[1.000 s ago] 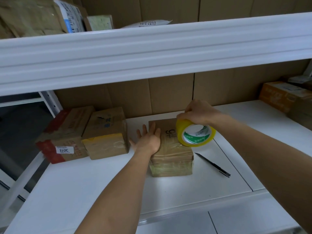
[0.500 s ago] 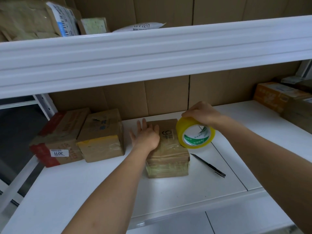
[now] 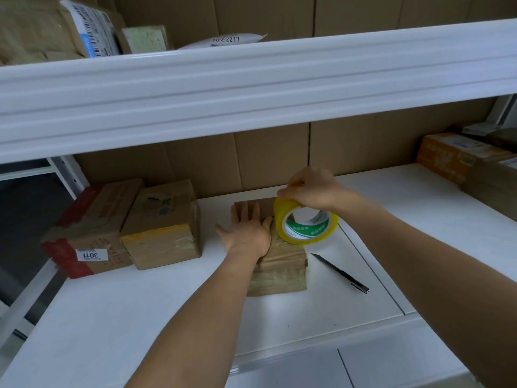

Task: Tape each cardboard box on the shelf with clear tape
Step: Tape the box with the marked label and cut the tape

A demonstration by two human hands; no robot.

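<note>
The small brown cardboard box, already wrapped in glossy clear tape on its near face, sits on the white metal shelf, roughly central, its long axis running from the near edge toward the cardboard back wall. The left hand lies flat on the left half of its top — fingers straight, slightly spread, pointing toward the back wall and pressing down.

The right hand grips the yellow-tinted roll of tape with a green-and-white core from above, fingers curled over the rim. The roll stands on edge over the right half of the box top, touching or just above it; contact cannot be confirmed. The roll's free end is not visible.

Governing relation: the roll sits at about mid-length of the box, just right of the holding hand, so any run of tape along the long axis passes beside the left fingers, not under them. The right hand is plainly the working hand.

Two larger brown cardboard boxes stand to the left, touching each other. A black pen-shaped cutter lies on the shelf just right of the small box — within easy right-hand reach.
</note>
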